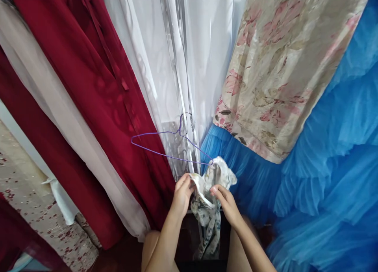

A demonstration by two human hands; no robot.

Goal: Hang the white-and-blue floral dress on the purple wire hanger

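A small patterned garment point(206, 217) in pale grey-green tones hangs down between my knees. My left hand point(183, 191) pinches its white-edged opening on the left side. On the other side, my right hand point(223, 197) grips the cloth near the middle of the opening, fingers closed. A purple wire hanger point(156, 151) stands out above the hands, its hook upward and its right end inside or against the garment's upper right part. Its left end is bare. How the cloth sits on that right end is partly hidden.
Long red cloth point(97, 94) and white cloth point(209, 47) hang in front. A beige floral garment point(271, 79) hangs to the right, over ruffled blue tulle point(333, 161). Beige cloth with red flowers point(59, 220) hangs at lower left. My bare knees flank the garment.
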